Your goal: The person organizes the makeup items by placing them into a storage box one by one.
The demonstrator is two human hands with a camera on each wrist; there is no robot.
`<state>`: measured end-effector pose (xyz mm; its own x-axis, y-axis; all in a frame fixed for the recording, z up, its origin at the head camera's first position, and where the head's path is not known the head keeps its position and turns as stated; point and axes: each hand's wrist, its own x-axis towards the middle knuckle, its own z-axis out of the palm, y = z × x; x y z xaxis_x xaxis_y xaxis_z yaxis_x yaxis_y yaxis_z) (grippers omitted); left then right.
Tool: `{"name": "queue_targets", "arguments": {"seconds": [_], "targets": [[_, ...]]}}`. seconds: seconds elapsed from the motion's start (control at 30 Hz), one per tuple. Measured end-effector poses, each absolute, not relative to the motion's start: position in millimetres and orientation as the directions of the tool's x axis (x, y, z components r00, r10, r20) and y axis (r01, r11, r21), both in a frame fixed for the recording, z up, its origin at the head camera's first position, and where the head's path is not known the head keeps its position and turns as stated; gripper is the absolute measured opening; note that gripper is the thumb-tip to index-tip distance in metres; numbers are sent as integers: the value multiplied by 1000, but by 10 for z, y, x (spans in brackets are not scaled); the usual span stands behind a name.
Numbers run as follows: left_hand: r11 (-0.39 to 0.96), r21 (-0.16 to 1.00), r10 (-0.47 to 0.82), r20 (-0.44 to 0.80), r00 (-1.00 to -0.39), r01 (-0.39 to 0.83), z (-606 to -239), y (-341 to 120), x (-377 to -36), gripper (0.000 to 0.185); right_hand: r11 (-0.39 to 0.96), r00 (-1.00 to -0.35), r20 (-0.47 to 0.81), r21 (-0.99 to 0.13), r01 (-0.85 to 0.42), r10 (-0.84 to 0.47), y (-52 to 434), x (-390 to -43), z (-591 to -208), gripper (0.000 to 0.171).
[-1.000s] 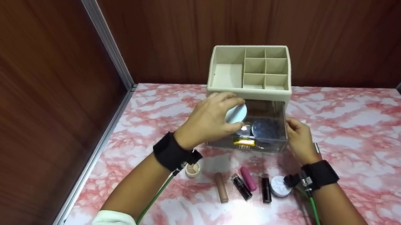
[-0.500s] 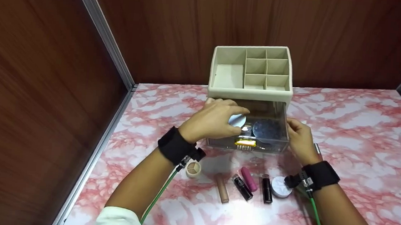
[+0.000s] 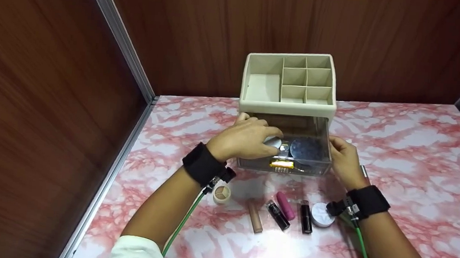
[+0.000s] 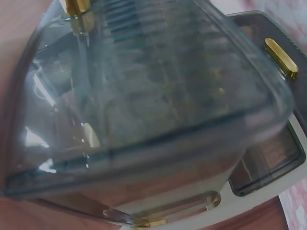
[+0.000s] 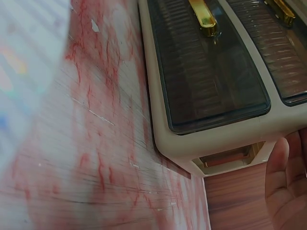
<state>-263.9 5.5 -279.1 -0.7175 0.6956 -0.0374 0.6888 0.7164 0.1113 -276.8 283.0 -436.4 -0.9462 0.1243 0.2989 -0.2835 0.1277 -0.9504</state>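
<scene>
My left hand (image 3: 245, 140) reaches into the pulled-out clear grey drawer (image 3: 258, 164) of a cream makeup organizer (image 3: 287, 108). Its thumb and fingers pinch a round pale compact (image 3: 273, 142), low in the drawer's left half. Beside that compact lies a larger dark round case (image 3: 306, 149). At the drawer's right side, my right hand (image 3: 344, 160) holds the wall with curled fingers, partly hidden behind it. The left wrist view is filled by the drawer (image 4: 158, 96); in the right wrist view my right hand (image 5: 283, 187) shows at the lower right edge.
In front lie a three-pan round palette (image 3: 221, 194), a brown tube (image 3: 254, 217), a black lipstick (image 3: 277, 215), a magenta tube (image 3: 285, 206), another black lipstick (image 3: 306, 218) and a white round jar (image 3: 322, 214). Wooden panels (image 3: 204, 32) stand behind and at the left.
My left hand has lowered the pale compact from the top of the drawer down into it. The right hand and the items on the table have stayed in place.
</scene>
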Motion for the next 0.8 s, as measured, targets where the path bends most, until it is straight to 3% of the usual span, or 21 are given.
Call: {"name": "queue_targets", "arguments": {"seconds": [0.47,0.8], "targets": [[747,95,664,-75,-744,658,-2797,74,-2637,36,72,-955,283,-958,-277,90,2799,-2712,-4278,21],[760,88,650,-84,-756,644,-2803,99,-2632,47,119,-952,289,-953,-277,103,2730,-2584,-4101,23]]}}
